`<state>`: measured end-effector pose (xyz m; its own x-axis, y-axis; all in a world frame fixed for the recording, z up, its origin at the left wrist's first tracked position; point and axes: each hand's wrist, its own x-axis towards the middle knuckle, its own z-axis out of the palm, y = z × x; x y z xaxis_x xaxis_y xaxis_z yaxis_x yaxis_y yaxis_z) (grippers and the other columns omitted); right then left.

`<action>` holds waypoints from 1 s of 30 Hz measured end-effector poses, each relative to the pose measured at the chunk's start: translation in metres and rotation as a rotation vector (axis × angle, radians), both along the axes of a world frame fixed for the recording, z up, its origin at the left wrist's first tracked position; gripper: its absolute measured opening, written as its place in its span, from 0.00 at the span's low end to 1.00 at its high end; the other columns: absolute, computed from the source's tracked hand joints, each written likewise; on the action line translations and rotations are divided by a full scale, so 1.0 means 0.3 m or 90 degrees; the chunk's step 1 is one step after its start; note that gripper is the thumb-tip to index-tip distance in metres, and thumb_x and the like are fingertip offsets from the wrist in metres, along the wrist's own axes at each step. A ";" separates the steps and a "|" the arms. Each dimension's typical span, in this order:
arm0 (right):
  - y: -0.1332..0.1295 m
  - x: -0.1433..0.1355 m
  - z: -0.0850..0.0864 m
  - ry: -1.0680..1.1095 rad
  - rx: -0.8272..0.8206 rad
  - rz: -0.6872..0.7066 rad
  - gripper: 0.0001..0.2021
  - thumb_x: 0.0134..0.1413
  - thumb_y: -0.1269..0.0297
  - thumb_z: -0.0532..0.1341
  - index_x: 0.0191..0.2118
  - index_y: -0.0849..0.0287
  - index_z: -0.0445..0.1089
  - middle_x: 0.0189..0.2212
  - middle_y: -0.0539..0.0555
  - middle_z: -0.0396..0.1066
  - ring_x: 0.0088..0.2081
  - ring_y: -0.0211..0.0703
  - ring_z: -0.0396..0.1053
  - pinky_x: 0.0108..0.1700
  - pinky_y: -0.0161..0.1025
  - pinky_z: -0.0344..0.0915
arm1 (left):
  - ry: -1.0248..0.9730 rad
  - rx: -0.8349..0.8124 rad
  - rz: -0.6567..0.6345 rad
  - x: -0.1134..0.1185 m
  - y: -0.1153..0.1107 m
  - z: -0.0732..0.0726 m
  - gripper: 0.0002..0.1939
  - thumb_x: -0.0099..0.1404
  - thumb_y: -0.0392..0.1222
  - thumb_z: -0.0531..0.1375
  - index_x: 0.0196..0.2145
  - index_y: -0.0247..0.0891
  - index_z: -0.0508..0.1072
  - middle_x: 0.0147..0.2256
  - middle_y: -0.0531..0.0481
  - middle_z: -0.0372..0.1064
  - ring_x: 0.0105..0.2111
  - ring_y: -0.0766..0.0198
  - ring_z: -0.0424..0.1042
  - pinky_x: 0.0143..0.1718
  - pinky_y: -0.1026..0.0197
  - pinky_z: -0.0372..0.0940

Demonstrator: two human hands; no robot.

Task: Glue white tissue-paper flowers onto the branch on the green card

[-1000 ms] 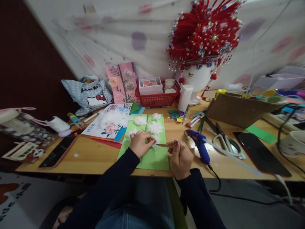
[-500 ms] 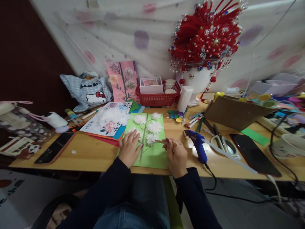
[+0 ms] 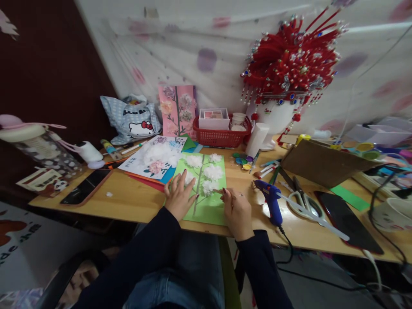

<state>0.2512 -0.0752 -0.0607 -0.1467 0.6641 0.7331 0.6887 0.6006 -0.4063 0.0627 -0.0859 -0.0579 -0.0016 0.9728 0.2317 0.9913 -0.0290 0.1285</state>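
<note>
stick [image 3: 219, 191], slim and brown, is pointing left from the pinching right hand [image 3: 238, 213] toward a ruffled white flower [image 3: 209, 187]; left hand [image 3: 179, 196] is splaying.

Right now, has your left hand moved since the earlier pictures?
Yes. Judged against the red basket, the left hand has moved left, toward the green card's left edge.

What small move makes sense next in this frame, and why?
Probably a light nudge of the lower-right white flower with the thin stick: the right hand holds it with its tip at the petals, while the left hand lies spread over the green sheet, apparently able to steady it.
</note>
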 end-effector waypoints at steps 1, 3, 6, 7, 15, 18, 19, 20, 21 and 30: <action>0.000 -0.001 0.000 -0.005 0.002 -0.001 0.19 0.69 0.63 0.45 0.33 0.58 0.70 0.24 0.53 0.73 0.26 0.40 0.69 0.31 0.37 0.60 | -0.002 -0.005 0.003 0.001 0.000 0.003 0.24 0.67 0.43 0.56 0.60 0.46 0.66 0.68 0.39 0.46 0.64 0.42 0.49 0.57 0.35 0.50; 0.000 -0.003 -0.002 -0.013 0.009 -0.003 0.19 0.69 0.62 0.45 0.33 0.59 0.70 0.23 0.53 0.73 0.26 0.40 0.69 0.31 0.37 0.60 | -0.003 -0.011 0.005 0.002 -0.001 0.005 0.24 0.67 0.44 0.57 0.60 0.46 0.66 0.68 0.40 0.46 0.64 0.43 0.49 0.58 0.35 0.49; -0.003 -0.002 -0.005 0.004 0.005 -0.014 0.20 0.69 0.61 0.45 0.33 0.59 0.70 0.23 0.53 0.73 0.25 0.40 0.70 0.30 0.36 0.60 | -0.002 -0.001 0.008 0.000 -0.002 -0.001 0.22 0.67 0.44 0.57 0.59 0.46 0.67 0.67 0.40 0.48 0.64 0.44 0.50 0.58 0.37 0.49; -0.004 0.000 -0.006 0.022 0.002 -0.024 0.20 0.69 0.60 0.44 0.33 0.59 0.70 0.22 0.52 0.73 0.25 0.40 0.69 0.30 0.36 0.60 | -0.003 0.004 0.011 -0.001 -0.003 -0.005 0.22 0.67 0.45 0.57 0.58 0.47 0.67 0.67 0.40 0.49 0.64 0.44 0.51 0.58 0.37 0.50; -0.024 0.017 -0.020 0.163 0.018 -0.094 0.21 0.69 0.60 0.44 0.32 0.59 0.69 0.18 0.49 0.68 0.21 0.38 0.68 0.27 0.35 0.61 | -0.014 0.035 0.007 -0.009 0.000 -0.027 0.21 0.67 0.45 0.56 0.58 0.47 0.68 0.66 0.40 0.52 0.63 0.45 0.53 0.58 0.37 0.50; -0.020 0.017 -0.023 0.156 0.004 -0.100 0.22 0.69 0.58 0.43 0.32 0.59 0.70 0.18 0.49 0.69 0.21 0.38 0.67 0.27 0.35 0.60 | -0.019 0.027 0.011 -0.010 0.001 -0.028 0.22 0.67 0.46 0.57 0.58 0.46 0.68 0.66 0.40 0.51 0.63 0.45 0.52 0.58 0.36 0.50; -0.018 0.016 -0.023 0.154 -0.004 -0.099 0.23 0.69 0.57 0.43 0.32 0.60 0.70 0.18 0.49 0.69 0.21 0.38 0.68 0.27 0.35 0.60 | -0.019 0.024 0.012 -0.010 0.002 -0.028 0.22 0.67 0.46 0.57 0.58 0.46 0.68 0.66 0.40 0.51 0.63 0.45 0.52 0.58 0.37 0.50; -0.015 0.015 -0.024 0.152 -0.015 -0.097 0.23 0.69 0.56 0.43 0.32 0.60 0.70 0.18 0.50 0.69 0.22 0.38 0.68 0.27 0.35 0.61 | -0.019 0.022 0.013 -0.010 0.002 -0.029 0.22 0.67 0.46 0.57 0.58 0.46 0.68 0.66 0.41 0.52 0.63 0.45 0.52 0.59 0.37 0.50; -0.012 0.014 -0.024 0.149 -0.026 -0.092 0.23 0.69 0.56 0.43 0.33 0.60 0.70 0.18 0.50 0.70 0.22 0.38 0.68 0.28 0.35 0.61 | -0.019 0.022 0.012 -0.011 0.003 -0.031 0.22 0.67 0.47 0.57 0.58 0.47 0.68 0.66 0.41 0.52 0.63 0.46 0.53 0.59 0.37 0.49; -0.002 0.005 -0.026 0.094 -0.031 -0.052 0.23 0.68 0.56 0.45 0.30 0.60 0.71 0.20 0.52 0.73 0.23 0.39 0.69 0.29 0.35 0.60 | -0.023 0.029 0.005 -0.017 0.007 -0.047 0.21 0.67 0.46 0.57 0.57 0.47 0.68 0.65 0.42 0.54 0.63 0.46 0.53 0.60 0.38 0.49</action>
